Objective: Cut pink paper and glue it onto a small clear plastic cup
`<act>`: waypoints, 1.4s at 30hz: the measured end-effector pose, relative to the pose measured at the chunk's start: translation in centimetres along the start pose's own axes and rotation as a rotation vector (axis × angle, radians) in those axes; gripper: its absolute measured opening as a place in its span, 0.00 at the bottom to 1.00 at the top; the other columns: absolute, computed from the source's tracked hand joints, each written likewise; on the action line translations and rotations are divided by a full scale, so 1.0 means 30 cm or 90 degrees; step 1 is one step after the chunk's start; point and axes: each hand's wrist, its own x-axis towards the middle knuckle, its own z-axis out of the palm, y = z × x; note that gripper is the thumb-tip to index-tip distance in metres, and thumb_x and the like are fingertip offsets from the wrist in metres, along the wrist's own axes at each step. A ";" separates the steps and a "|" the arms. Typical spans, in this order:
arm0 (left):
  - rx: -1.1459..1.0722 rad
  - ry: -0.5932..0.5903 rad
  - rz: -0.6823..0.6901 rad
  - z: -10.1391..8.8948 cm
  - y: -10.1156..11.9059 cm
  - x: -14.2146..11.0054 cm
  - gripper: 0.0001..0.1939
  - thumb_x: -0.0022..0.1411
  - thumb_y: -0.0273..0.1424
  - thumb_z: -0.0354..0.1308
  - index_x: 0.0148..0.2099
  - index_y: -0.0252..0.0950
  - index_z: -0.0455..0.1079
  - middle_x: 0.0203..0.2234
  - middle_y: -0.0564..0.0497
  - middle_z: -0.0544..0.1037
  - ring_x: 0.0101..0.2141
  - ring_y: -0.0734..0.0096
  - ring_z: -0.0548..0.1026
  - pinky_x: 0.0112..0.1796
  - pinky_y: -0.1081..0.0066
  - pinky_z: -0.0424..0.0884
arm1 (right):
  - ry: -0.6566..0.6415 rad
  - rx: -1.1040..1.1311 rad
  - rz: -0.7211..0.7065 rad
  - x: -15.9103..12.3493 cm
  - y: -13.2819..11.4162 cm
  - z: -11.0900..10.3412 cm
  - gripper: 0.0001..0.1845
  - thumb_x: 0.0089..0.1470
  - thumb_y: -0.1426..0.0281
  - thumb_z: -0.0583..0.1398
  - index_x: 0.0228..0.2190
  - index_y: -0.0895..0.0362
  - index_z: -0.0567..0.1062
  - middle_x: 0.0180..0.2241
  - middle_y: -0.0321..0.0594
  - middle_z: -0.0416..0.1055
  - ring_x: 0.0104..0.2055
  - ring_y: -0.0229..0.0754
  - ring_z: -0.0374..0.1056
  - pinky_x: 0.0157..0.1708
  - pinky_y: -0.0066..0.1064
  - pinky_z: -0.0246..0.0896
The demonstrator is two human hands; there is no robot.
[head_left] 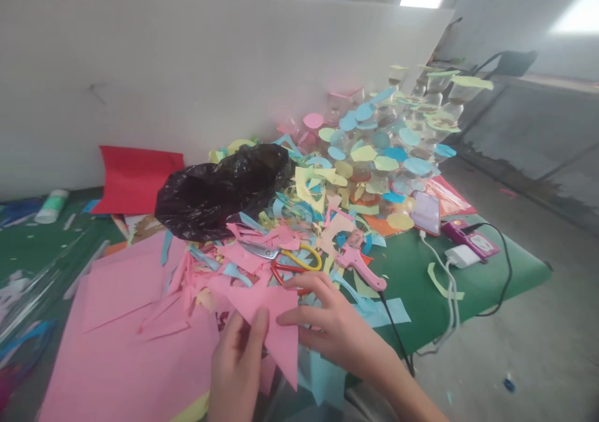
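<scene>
Both of my hands are on a pink paper piece point(274, 313) with pointed corners at the near edge of the table. My left hand point(236, 366) grips its lower left part, thumb pressed on top. My right hand point(327, 325) holds its right edge, fingers curled along the paper. Just behind the paper lie scissors point(290, 260) with yellow and red handles among pink and blue scraps. A pink glue gun point(358, 263) rests to the right of my right hand, its black cord running off the table edge.
Large pink sheets point(121, 334) cover the green table point(407, 272) at left. A black plastic bag point(219, 191) sits behind the scraps, a red sheet point(135, 178) against the white board. Clear cups capped with paper discs point(384, 141) crowd the back right. A charger point(461, 256) and cables lie at right.
</scene>
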 end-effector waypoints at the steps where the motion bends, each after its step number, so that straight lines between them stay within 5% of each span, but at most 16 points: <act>1: 0.006 0.002 0.009 0.000 0.000 -0.003 0.27 0.46 0.55 0.66 0.36 0.37 0.75 0.28 0.50 0.79 0.31 0.61 0.76 0.29 0.71 0.73 | 0.005 0.003 -0.004 0.001 -0.001 0.000 0.11 0.62 0.75 0.59 0.42 0.49 0.78 0.53 0.42 0.68 0.57 0.45 0.62 0.56 0.40 0.64; 7: 0.027 -0.009 0.024 0.008 -0.015 -0.022 0.24 0.52 0.56 0.60 0.29 0.39 0.72 0.22 0.51 0.77 0.27 0.63 0.76 0.29 0.71 0.73 | -0.016 0.044 0.053 0.029 -0.020 0.001 0.05 0.63 0.71 0.59 0.34 0.53 0.75 0.51 0.41 0.71 0.56 0.45 0.63 0.55 0.40 0.62; 15: 0.055 0.017 0.050 -0.045 -0.071 -0.008 0.17 0.56 0.48 0.60 0.37 0.39 0.77 0.38 0.42 0.82 0.43 0.53 0.79 0.39 0.66 0.76 | -0.097 0.142 0.247 0.060 -0.051 0.021 0.06 0.64 0.67 0.58 0.33 0.54 0.70 0.37 0.38 0.71 0.40 0.41 0.68 0.40 0.31 0.63; 20: 0.058 -0.019 0.031 -0.036 -0.072 -0.021 0.22 0.59 0.51 0.57 0.40 0.38 0.76 0.39 0.42 0.83 0.41 0.53 0.81 0.39 0.64 0.77 | -0.111 0.243 0.366 0.062 -0.067 0.025 0.07 0.63 0.63 0.57 0.34 0.53 0.69 0.36 0.33 0.69 0.38 0.38 0.67 0.35 0.27 0.61; 25: 0.071 -0.160 0.039 -0.028 -0.078 -0.009 0.28 0.57 0.56 0.54 0.44 0.37 0.72 0.41 0.41 0.82 0.42 0.53 0.81 0.42 0.64 0.77 | -0.110 0.301 0.387 0.061 -0.074 0.032 0.05 0.62 0.65 0.57 0.37 0.53 0.68 0.38 0.34 0.69 0.42 0.39 0.67 0.35 0.25 0.62; 31: 0.092 -0.080 0.056 -0.024 -0.103 -0.007 0.26 0.60 0.54 0.52 0.44 0.37 0.72 0.37 0.43 0.82 0.39 0.54 0.81 0.39 0.64 0.77 | -0.090 0.364 0.390 0.063 -0.076 0.037 0.06 0.63 0.65 0.57 0.41 0.52 0.67 0.40 0.35 0.68 0.44 0.38 0.66 0.41 0.26 0.62; 38: 0.119 -0.150 0.046 -0.057 -0.145 0.023 0.24 0.58 0.51 0.56 0.45 0.37 0.72 0.47 0.38 0.80 0.49 0.50 0.78 0.43 0.61 0.77 | -0.132 0.334 0.399 0.070 -0.090 0.030 0.12 0.65 0.63 0.54 0.30 0.54 0.66 0.31 0.31 0.65 0.34 0.36 0.62 0.32 0.23 0.58; 42: 0.101 -0.129 0.040 -0.045 -0.142 0.021 0.26 0.58 0.53 0.56 0.45 0.36 0.72 0.42 0.40 0.82 0.41 0.53 0.81 0.40 0.63 0.78 | -0.121 0.342 0.392 0.067 -0.082 0.042 0.12 0.65 0.63 0.54 0.29 0.54 0.65 0.30 0.31 0.63 0.33 0.35 0.60 0.32 0.23 0.56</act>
